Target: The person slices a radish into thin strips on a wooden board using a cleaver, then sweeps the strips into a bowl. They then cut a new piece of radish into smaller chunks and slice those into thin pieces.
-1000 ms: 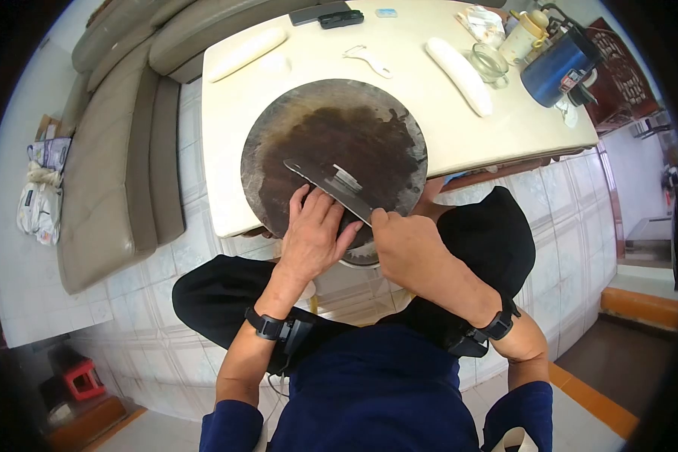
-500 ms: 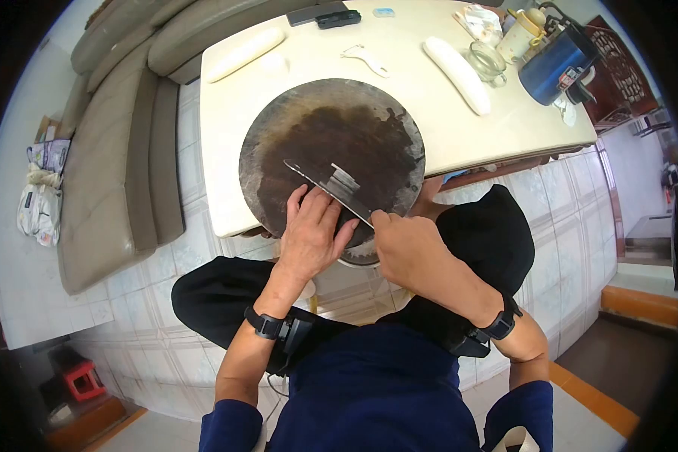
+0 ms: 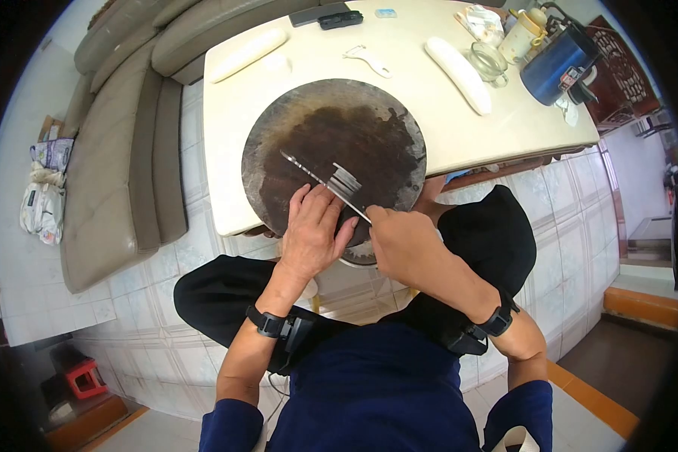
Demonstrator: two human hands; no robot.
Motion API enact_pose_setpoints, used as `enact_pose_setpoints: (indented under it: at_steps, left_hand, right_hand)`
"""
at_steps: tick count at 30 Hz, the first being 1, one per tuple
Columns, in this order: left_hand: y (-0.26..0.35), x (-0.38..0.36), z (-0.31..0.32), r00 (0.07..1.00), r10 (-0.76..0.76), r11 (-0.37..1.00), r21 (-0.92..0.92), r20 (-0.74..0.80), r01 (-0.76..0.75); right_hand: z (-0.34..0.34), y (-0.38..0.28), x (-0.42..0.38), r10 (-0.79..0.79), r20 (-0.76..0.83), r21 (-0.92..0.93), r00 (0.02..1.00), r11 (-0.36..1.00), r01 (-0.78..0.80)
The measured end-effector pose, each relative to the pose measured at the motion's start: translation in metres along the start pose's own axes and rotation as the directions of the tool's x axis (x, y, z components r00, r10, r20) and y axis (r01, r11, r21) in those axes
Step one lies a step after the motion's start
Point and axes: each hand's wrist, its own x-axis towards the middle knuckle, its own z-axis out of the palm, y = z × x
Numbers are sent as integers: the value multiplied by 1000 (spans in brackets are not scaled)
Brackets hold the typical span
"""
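Observation:
My right hand (image 3: pixel 401 239) is closed around the handle of a kitchen knife (image 3: pixel 313 172), whose blade stands edge-on across a round dark cutting board (image 3: pixel 279 124). My left hand (image 3: pixel 310 232) rests at the near side of the board, fingers bent toward the blade and thumb set apart. Whatever lies under those fingertips is hidden by the hand and knife. Just beyond the blade lie several thin white strips (image 3: pixel 345 178), side by side. A peeled white radish (image 3: pixel 459 75) lies to the right of the board and another white radish (image 3: pixel 248 55) to its upper left.
Behind the board a white peeler (image 3: pixel 368 60) lies on the cream table (image 3: pixel 222 166). At the right stand a glass mug (image 3: pixel 488 63), a yellowish bottle (image 3: pixel 521 39) and a blue kettle (image 3: pixel 557 66). A black case (image 3: pixel 340 19) sits at the far edge. A grey sofa (image 3: pixel 117 166) is at left.
The knife has shifted slightly, its tip a little farther up and left, and the white strips beyond it show more plainly. My left hand stays nearly in place.

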Motion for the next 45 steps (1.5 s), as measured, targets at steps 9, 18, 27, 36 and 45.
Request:
enact_pose_setpoints:
  at_steps: [9,18,27,36,45]
  left_hand:
    - [0,1,-2,1000,0,1000,-10,12,0]
    - [1,1,-1,1000,-11,1000,-17,-19,11]
    - [0,1,-1,1000,-2,1000,-22,-31,1]
    - [0,0,1,999,-12,999,-33,-49,11]
    - [-2,0,2,997,-13,999,-50,-81,9]
  right_hand:
    - [-11,-14,-1,26,94,-84,995,996,-19]
    - [4,0,6,19,-31,14,999,1000,-19]
    - [-13,-1,2,24,105,-8,994,1000,-23]
    - [1,11,13,86,-33,79,996,993,-83]
    - [-21,16,2,28,103,160,994,986,-44]
